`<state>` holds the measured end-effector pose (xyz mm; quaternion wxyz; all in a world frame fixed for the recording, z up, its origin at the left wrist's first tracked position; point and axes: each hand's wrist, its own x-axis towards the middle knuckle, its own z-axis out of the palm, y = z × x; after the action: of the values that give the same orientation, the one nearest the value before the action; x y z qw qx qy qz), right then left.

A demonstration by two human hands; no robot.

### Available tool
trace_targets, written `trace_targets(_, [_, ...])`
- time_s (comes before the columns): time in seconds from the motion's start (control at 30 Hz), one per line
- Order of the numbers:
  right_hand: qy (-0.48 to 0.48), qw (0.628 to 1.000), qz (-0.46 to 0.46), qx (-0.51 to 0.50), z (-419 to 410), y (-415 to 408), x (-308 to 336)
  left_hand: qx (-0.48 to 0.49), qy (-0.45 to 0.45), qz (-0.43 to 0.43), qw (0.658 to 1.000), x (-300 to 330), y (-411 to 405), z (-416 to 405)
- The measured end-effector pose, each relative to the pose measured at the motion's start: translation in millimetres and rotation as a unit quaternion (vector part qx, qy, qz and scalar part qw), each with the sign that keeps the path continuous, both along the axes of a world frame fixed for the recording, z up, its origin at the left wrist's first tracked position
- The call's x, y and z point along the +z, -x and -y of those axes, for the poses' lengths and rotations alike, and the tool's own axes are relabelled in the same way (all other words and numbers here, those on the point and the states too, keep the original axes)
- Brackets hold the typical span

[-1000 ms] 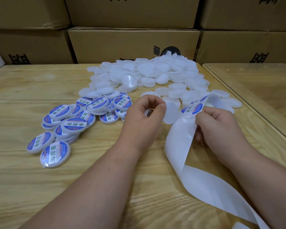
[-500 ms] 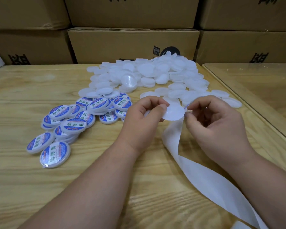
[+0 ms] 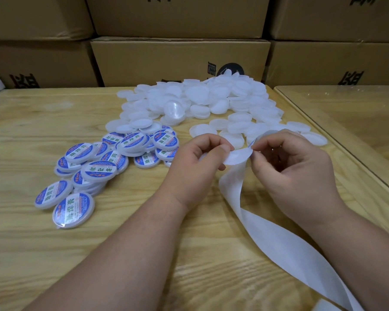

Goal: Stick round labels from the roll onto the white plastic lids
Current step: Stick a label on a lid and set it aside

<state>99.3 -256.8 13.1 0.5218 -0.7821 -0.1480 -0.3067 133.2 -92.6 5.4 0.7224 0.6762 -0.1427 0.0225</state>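
At frame centre, the left hand [image 3: 195, 167] pinches a smooth round white plastic lid [image 3: 237, 156] while the right hand [image 3: 294, 173] pinches a round label [image 3: 254, 142] at its edge, above the glossy white backing strip [image 3: 267, 234] on the grained wooden table [image 3: 32, 135].

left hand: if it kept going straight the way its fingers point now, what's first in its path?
The left hand points right, pinching a white disc. Straight on, it would likely meet the right hand fingertips at the disc's far edge. Depth between them is unclear.

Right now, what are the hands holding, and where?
Left hand pinches a white lid at its left edge; right hand pinches a label at the lid's right edge.
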Motion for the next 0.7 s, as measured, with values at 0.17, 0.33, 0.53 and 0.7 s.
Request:
trace_targets(0.17, [0.009, 1.000, -0.009, 0.014, 1.6, 0.1, -0.8, -0.011, -0.008, -0.006, 1.000, -0.9, -0.7, -0.6])
trace_targets(0.33, [0.007, 1.000, -0.021, 0.021, 2.9, 0.8, -1.4, -0.023, -0.017, 0.001, 1.000, 0.1, -1.1, -0.5])
trace_targets(0.53, [-0.037, 0.998, -0.050, 0.029, 0.3, 0.7, -2.8, -0.055, 0.075, -0.050, 0.994, 4.5, -2.2, -2.4])
trace_targets(0.7, [-0.081, 0.993, -0.074, 0.046, 1.2, 1.5, -2.2, 0.074, 0.113, -0.050, 0.990, 0.7, -7.6, -7.8])
